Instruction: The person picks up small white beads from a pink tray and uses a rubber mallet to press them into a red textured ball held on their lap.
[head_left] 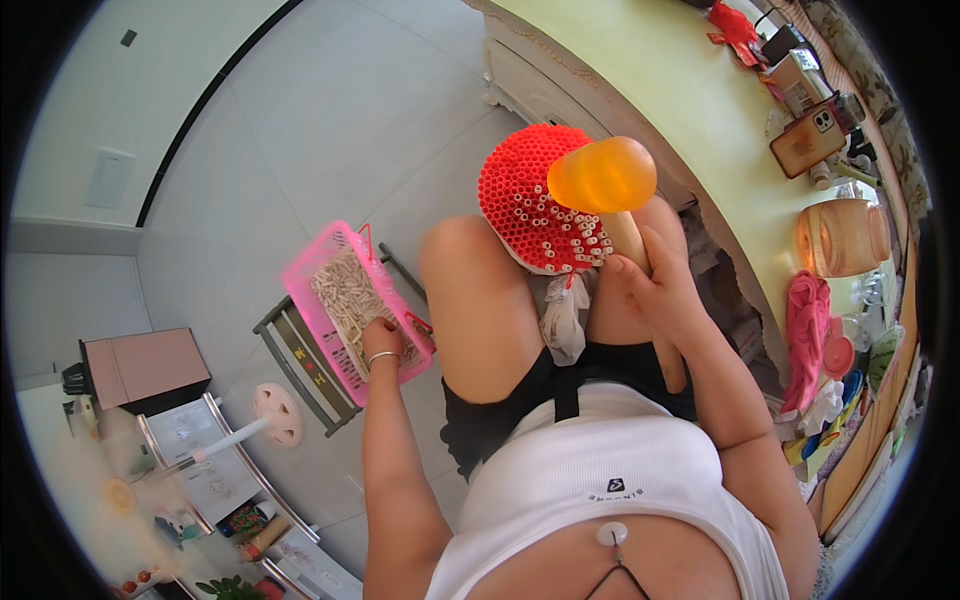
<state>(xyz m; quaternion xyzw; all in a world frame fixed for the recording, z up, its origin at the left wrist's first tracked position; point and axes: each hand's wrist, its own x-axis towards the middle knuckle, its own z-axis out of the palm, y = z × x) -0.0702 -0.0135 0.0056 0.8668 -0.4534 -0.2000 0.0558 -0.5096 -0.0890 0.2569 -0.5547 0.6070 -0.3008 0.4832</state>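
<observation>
Left hand (382,340): left of centre in the frame, lowered into the basket described below; fingers hidden among the contents, so whether they are closed on a piece cannot be told. A pale, narrow bangle (383,356) rings the wrist.

Right hand (660,285): right of centre, clamped around the handle of the mallet, thumb lying along it.

Mallet with a translucent amber, rounded head and a pale wood-coloured handle (603,175): upper centre-right of the frame, head uppermost, overlapping the right edge of the red bundle in the view; contact between the two cannot be told.

Round, bright red bundle of narrow open tubes, honeycomb-like (520,170): upper centre, beside the bare knees. Small white ring-ended pieces fill many tubes in its lower and right part.

White, crumpled plastic bag (566,320): centre, between the thighs, just below the bundle.

Pink, rectangular, openwork plastic basket with red handles (320,335): left of centre, on a dark folding stool (297,350). Contents: many short, off-white cylindrical pieces (345,295).

Pale yellow-green tabletop (640,60): upper right. Upon it, toward the right edge: smartphone with triple-lens back (807,142); transparent, amber-tinted jar (842,238); bunched pink cloth (806,335).
</observation>
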